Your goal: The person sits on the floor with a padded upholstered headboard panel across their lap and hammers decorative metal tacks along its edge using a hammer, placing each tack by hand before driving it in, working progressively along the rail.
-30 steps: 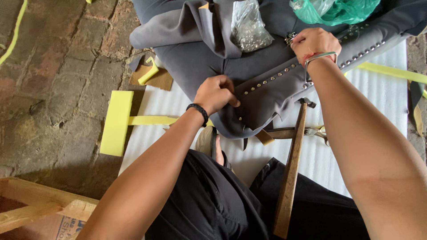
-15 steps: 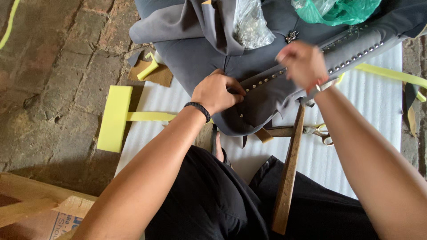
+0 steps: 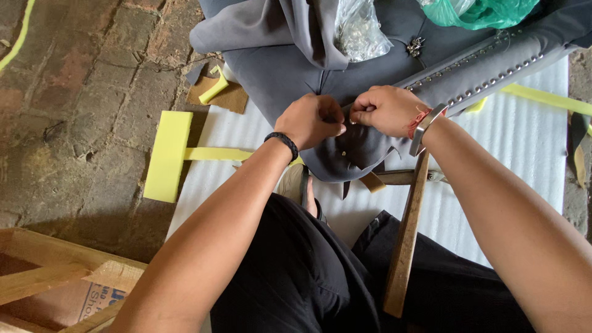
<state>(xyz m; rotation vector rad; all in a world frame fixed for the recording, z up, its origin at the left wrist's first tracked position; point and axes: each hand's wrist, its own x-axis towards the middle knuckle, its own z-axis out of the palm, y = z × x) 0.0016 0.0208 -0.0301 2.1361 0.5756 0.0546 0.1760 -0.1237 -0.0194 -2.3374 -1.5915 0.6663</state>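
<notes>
Floor: worn brick paving (image 3: 80,92) fills the left of the frame, with a white ribbed foam sheet (image 3: 493,179) spread over it from centre to right.
Work piece: a grey upholstered panel (image 3: 296,74) lies across the upper middle of the frame on the foam sheet, its lower corner hanging down towards the person's lap.
Long axis: a studded grey edge (image 3: 493,68) runs as a long band from the two hands at centre up to the upper right corner, lined with a row of small metal studs.
Left hand (image 3: 311,120): closed, fingers curled and pinching the grey fabric at the near end of that band; a black band sits on the wrist.
Right hand (image 3: 385,110): closed in a fist on the same spot, touching the left hand; a red thread and a metal bangle are on the wrist.
Between the hands: whatever small thing the fingertips hold is hidden.
Hammer (image 3: 407,234): its wooden handle runs nearly upright from the lap to under the right wrist; the head is mostly covered.
Around: yellow foam pieces (image 3: 168,154) at left, a clear plastic bag (image 3: 361,28) and a green bag (image 3: 487,11) at the top edge, cut off.
Lower left: a wooden frame (image 3: 43,271), only partly in view.
</notes>
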